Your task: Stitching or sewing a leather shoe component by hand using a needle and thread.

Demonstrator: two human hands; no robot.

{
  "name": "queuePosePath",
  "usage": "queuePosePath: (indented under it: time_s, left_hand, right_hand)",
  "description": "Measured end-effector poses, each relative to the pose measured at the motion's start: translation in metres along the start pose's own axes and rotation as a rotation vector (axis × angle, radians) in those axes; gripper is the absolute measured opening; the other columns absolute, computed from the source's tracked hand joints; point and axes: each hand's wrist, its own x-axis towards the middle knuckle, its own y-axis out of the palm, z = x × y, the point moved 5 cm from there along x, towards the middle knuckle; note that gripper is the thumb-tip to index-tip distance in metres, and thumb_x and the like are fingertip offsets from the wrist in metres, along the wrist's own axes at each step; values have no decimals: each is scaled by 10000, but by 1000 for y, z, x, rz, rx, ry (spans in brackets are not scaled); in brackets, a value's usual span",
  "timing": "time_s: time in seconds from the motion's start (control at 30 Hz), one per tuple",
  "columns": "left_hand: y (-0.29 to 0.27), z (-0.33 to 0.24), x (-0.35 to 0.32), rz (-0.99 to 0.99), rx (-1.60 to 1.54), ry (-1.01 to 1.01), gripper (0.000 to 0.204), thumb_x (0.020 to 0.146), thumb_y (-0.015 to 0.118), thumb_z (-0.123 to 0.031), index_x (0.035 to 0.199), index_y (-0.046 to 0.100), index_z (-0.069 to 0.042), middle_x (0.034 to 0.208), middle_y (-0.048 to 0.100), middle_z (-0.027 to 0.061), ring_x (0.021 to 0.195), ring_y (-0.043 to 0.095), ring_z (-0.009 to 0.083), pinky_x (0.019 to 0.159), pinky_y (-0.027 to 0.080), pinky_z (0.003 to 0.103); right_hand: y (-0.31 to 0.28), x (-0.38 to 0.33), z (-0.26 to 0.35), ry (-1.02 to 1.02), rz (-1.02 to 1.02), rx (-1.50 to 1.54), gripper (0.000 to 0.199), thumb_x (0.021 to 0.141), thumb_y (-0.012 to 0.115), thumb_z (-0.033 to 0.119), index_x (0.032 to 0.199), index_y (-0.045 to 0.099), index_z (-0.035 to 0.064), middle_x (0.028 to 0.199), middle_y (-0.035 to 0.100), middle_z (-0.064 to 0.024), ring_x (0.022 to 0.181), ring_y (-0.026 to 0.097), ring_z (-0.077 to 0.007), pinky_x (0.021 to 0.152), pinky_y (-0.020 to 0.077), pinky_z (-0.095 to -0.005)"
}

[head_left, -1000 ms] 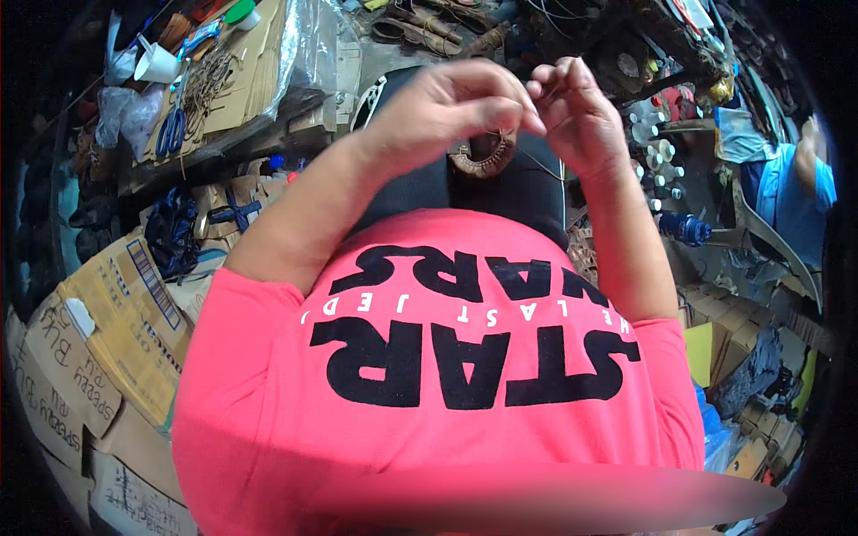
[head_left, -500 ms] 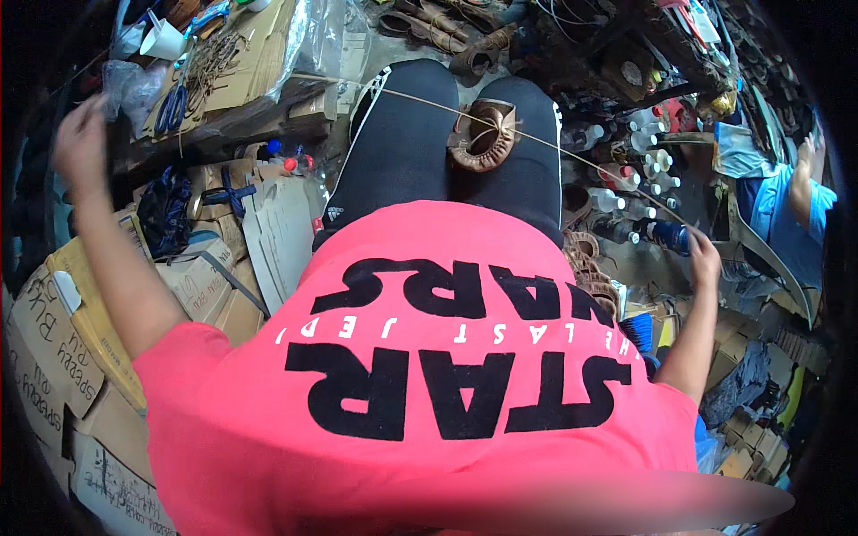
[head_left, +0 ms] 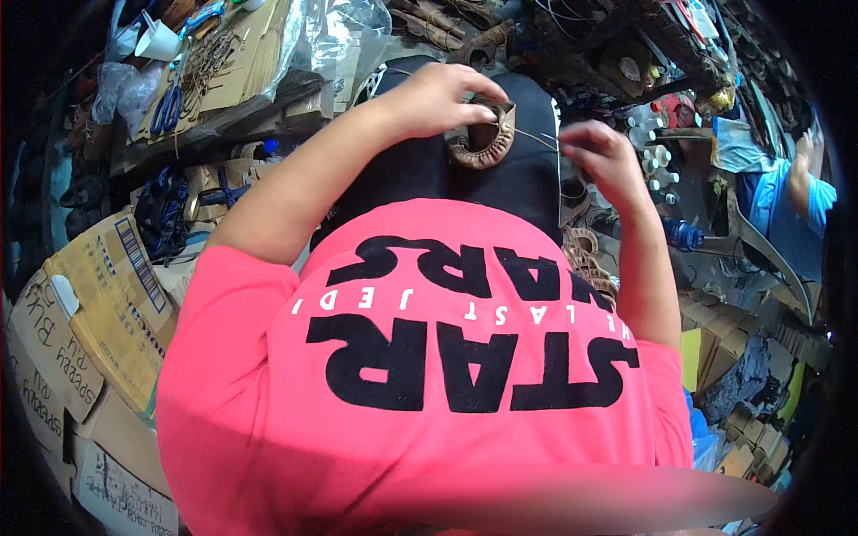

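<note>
The left hand point(head_left: 438, 96) bends in from the left, palm down, its thumb and forefinger slightly apart at the rim of a brown leather shoe piece point(head_left: 487, 158), covering part of it; I cannot tell if this grip pinches anything. The shoe piece lies on the lap point(head_left: 402, 165), by the inner edge of the right thigh. The right hand point(head_left: 609, 163) is raised just past that thigh's outer edge, fingers half curled and blurred, near a thin cord point(head_left: 534, 139); whether its grip holds the cord is unclear. Scissors point(head_left: 167, 113) lie near the left end of the bench point(head_left: 259, 109), beside brown strings point(head_left: 210, 71). Bottles point(head_left: 660, 165) crowd the floor beyond the right hand.
</note>
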Motion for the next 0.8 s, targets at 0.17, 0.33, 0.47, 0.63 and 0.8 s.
queuePosePath:
  time_s: [0.17, 0.33, 0.47, 0.63, 0.8]
  left_hand:
    - [21, 15, 27, 277, -96, -117, 249, 783, 685, -235, 949, 668, -51, 916, 622, 95, 860, 582, 179, 797, 442, 300]
    - [25, 22, 26, 302, -258, -168, 227, 791, 685, -231, 907, 670, -37, 857, 613, 64, 846, 572, 154, 798, 428, 276]
    - [34, 29, 24, 356, -524, -273, 234, 795, 687, -215, 907, 667, -10, 915, 630, 40, 879, 565, 112, 799, 427, 248]
    - [38, 36, 20, 366, -555, -246, 255, 816, 667, -193, 1001, 670, -18, 932, 630, 37, 883, 561, 109, 803, 422, 236]
    - [34, 24, 23, 437, -438, -181, 265, 811, 659, -153, 1064, 670, -76, 886, 605, 47, 883, 548, 142, 831, 412, 265]
  right_hand:
    - [17, 34, 17, -216, 7, -31, 143, 747, 682, 40, 884, 696, 79, 845, 603, -39, 809, 582, -140, 741, 464, -260]
    - [27, 43, 8, -179, 127, -60, 130, 752, 665, -6, 868, 677, 52, 846, 583, -12, 828, 558, -109, 737, 450, -244]
    - [38, 37, 4, -163, 140, 150, 139, 754, 677, 3, 881, 695, 59, 831, 579, -3, 757, 530, -94, 704, 441, -226]
    - [38, 23, 3, -201, 34, 107, 169, 760, 671, -4, 909, 695, 71, 804, 581, -4, 756, 538, -89, 696, 443, -229]
    - [32, 15, 19, -226, 18, -35, 218, 743, 659, -17, 913, 701, 112, 798, 583, -50, 758, 581, -163, 691, 463, -265]
